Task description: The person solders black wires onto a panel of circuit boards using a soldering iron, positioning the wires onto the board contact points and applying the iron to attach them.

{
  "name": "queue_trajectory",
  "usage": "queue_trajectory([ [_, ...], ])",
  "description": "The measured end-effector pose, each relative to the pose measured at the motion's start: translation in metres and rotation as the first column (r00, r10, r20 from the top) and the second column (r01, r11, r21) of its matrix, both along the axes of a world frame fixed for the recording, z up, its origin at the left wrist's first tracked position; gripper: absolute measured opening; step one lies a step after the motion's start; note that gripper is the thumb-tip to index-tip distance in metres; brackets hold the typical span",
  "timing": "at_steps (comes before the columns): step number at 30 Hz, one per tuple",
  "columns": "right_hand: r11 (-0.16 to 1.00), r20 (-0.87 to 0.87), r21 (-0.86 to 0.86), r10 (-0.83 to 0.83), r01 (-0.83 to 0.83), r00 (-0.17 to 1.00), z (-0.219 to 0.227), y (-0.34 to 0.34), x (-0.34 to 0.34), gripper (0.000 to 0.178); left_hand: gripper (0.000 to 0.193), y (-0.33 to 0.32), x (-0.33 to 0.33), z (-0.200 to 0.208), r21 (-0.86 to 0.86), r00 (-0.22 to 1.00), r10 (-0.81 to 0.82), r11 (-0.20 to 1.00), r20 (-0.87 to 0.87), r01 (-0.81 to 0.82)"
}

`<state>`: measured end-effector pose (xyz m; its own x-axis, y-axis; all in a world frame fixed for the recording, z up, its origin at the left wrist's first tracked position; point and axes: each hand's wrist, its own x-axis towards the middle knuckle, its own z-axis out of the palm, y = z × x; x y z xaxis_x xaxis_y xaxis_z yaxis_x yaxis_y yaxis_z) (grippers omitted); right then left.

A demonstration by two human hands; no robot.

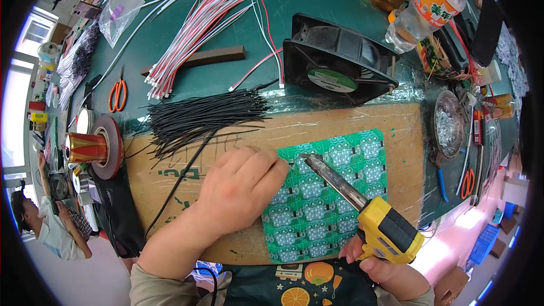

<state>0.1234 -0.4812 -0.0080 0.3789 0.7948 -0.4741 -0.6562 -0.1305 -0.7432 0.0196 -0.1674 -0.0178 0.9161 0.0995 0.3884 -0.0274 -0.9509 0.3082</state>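
A green circuit board panel (pixel 314 211) with rows of repeated boards lies on a sheet of brown cardboard (pixel 402 153). My right hand (pixel 377 266) grips a yellow and black soldering gun (pixel 391 231) at the panel's lower right. Its dark metal tip reaches up and left to the panel's upper part; I cannot tell whether it touches. My left hand (pixel 241 190) is closed over the panel's upper left edge, its fingers curled together. What they hold, if anything, is hidden. Just beyond that hand lies a bundle of thin black wires (pixel 207 116).
A black fan (pixel 340 56) stands behind the panel. Red and white wires (pixel 195 37) lie across a brown bar (pixel 218 56). Orange-handled scissors (pixel 118 95) and a tape roll (pixel 107 147) are left; a metal dish (pixel 447 123) and bottles (pixel 433 5) are right. People sit far left.
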Motion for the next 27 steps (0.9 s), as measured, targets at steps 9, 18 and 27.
queue_trajectory([
  [9,0.993,0.141,-0.086,0.093,-0.082,0.986,0.002,0.005,0.009,0.020,0.033,0.002,-0.003,-0.007,0.038,0.998,-0.056,0.998,0.012,0.055],
  [18,0.974,0.224,-0.171,0.187,-0.151,0.956,-0.013,-0.014,0.003,0.066,0.033,-0.001,0.000,-0.004,-0.001,0.999,-0.026,1.000,0.038,0.026],
  [27,0.987,0.245,-0.136,0.112,-0.080,0.963,-0.015,-0.009,0.001,0.057,0.033,-0.003,0.001,-0.005,0.010,0.999,-0.021,1.000,0.035,0.021],
])
